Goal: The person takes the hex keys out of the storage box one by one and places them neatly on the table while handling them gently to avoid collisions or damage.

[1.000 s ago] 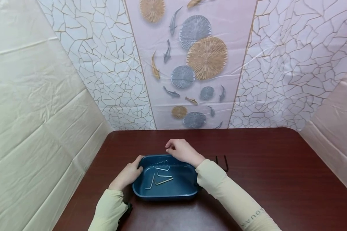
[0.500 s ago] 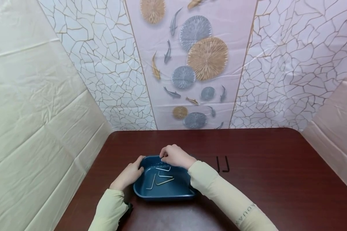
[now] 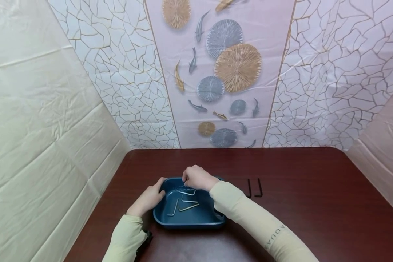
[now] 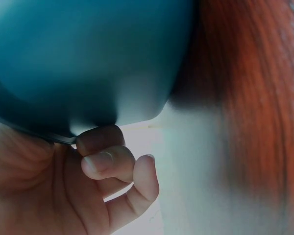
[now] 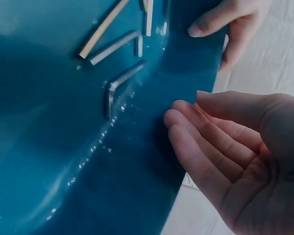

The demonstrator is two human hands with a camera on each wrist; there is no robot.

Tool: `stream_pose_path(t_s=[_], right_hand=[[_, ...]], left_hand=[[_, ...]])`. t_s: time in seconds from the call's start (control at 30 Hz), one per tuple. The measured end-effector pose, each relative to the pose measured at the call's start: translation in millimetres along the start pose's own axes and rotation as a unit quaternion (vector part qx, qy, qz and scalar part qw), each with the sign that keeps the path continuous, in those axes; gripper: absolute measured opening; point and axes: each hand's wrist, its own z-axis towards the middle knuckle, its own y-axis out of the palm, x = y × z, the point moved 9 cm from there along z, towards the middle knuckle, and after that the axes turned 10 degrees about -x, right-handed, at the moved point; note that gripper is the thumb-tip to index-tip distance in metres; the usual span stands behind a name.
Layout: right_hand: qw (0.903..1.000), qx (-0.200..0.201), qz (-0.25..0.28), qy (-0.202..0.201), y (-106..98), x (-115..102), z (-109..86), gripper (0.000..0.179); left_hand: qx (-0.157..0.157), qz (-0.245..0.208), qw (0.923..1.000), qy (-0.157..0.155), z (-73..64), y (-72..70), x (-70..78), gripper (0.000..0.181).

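Head view: tray [image 3: 209, 214] holds four hex keys [image 3: 190, 207].

Your tray [image 3: 204, 215] looks like smooth, glossy plastic, and the bent keys [image 5: 115, 47] in it are shiny metal. Those black keys [image 3: 260, 187] look way duller tbh. You've got polished-looking wood grain on the surface [image 3: 314, 207], matt cloth sleeves [image 3: 127, 231], and wrinkly fabric drapes [image 3: 46, 105].

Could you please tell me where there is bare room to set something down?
The table has bare patches right of the two black hex keys, behind the blue tray toward the back edge, and in front of it between the sleeves. The tray is crowded at left and middle, where four metal hex keys lie; the left hand grips its rim.
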Motion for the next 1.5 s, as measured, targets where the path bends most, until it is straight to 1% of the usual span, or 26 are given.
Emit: stream_pose_path(t_s=[0.13, 0.23, 0.4, 0.5, 0.6, 0.7, 0.8, 1.0, 1.23, 1.4, 1.5], right_hand=[[0.9997, -0.013, -0.02, -0.006, 7.6, -1.6, 3.2, 0.012], [0.9994, -0.023, -0.025, -0.01, 15.4, 0.3, 5.1, 0.007], [0.9984, -0.038, -0.037, -0.021, 28.8, 2.1, 6.8, 0.004], [0.9974, -0.047, -0.048, -0.025, 35.0, 0.7, 8.2, 0.012], [0.9968, -0.057, -0.054, -0.015, 39.9, 0.9, 10.8, 0.021], [0.9959, -0.068, -0.059, -0.003, 45.8, 3.1, 14.1, 0.026], [0.9947, -0.079, -0.066, 0.0, 51.2, 4.5, 16.7, 0.029], [0.9954, -0.088, -0.037, 0.015, 53.2, 6.9, 17.5, 0.018], [0.993, -0.11, -0.014, 0.042, 58.1, 11.8, 19.4, 0.012], [0.9915, -0.12, 0.007, 0.051, 59.4, 12.2, 19.0, 0.018], [0.991, -0.122, 0.008, 0.053, 60.4, 11.6, 20.0, 0.025]], left_hand=[[0.001, -0.002, 1.0, 0.002, -0.8, 0.2, 0.9, 0.046], [-0.007, -0.013, 0.9999, -0.001, -3.2, 3.9, 0.7, 0.047], [-0.01, -0.023, 0.9997, 0.006, -5.5, 9.3, 0.7, 0.047], [-0.008, -0.025, 0.9996, 0.01, -4.9, 8.9, 1.4, 0.046], [-0.004, -0.024, 0.9997, 0.01, -4.7, 6.7, 3.4, 0.045], [-0.004, -0.024, 0.9996, 0.01, -4.6, 5.2, 4.0, 0.045], [-0.004, -0.024, 0.9996, 0.012, -4.6, 4.8, 4.5, 0.046], [0.008, -0.014, 0.9998, 0.013, -3.1, 2.2, 4.3, 0.045], [0.006, -0.01, 0.9999, 0.007, -2.7, 2.3, 3.2, 0.045], [0.009, -0.006, 0.9999, 0.006, -3.5, 0.7, 3.1, 0.045], [0.009, -0.008, 0.9999, 0.006, -3.9, 0.5, 2.4, 0.045]])
